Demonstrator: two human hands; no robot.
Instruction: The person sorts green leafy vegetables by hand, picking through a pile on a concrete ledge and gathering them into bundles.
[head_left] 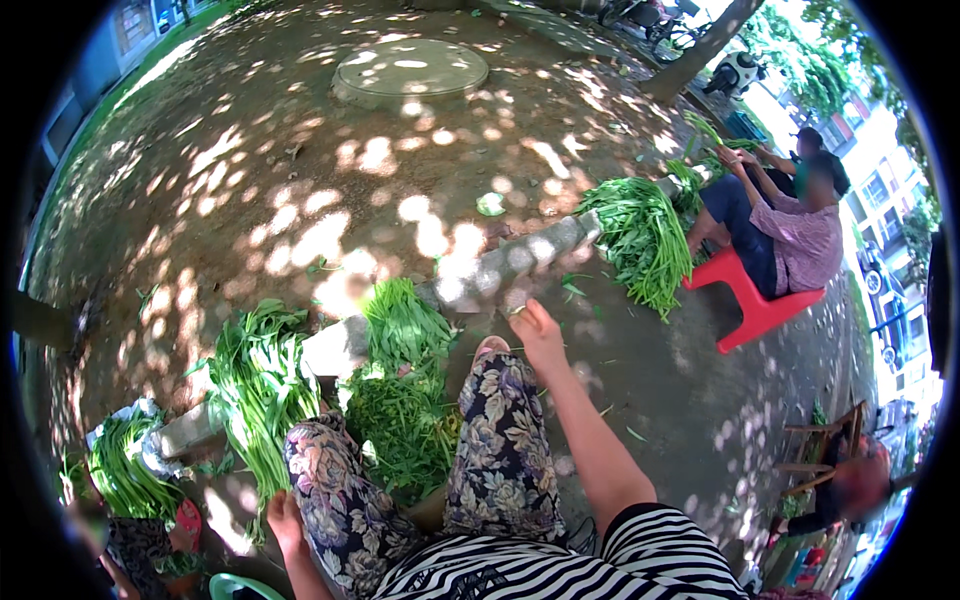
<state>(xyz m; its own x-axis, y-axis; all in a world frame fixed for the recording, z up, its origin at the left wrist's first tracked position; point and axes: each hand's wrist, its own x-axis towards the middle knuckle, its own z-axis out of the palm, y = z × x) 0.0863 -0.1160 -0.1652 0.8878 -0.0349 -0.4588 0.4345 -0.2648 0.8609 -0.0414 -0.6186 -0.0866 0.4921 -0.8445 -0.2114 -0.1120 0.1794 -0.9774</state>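
My right hand (538,335) is raised past my right knee, over the pavement, with its fingers bent in and pressed together; anything between them is too small to make out. Low beside my left thigh is my left hand (285,513), its fingers drawn together next to the stem ends of a long bundle of leafy greens (262,375). Whatever it may hold is hidden. Between my legs lies a heap of loose green leaves (400,425), and a paler bunch of greens (402,320) rests just beyond it, against the stone curb.
A stone curb (500,270) runs diagonally ahead. More greens lie in a pile (640,240) at right, beside people, one seated on a red plastic stool (750,285). Another bundle (130,465) lies at left near a person. A round concrete cover (410,72) stands beyond.
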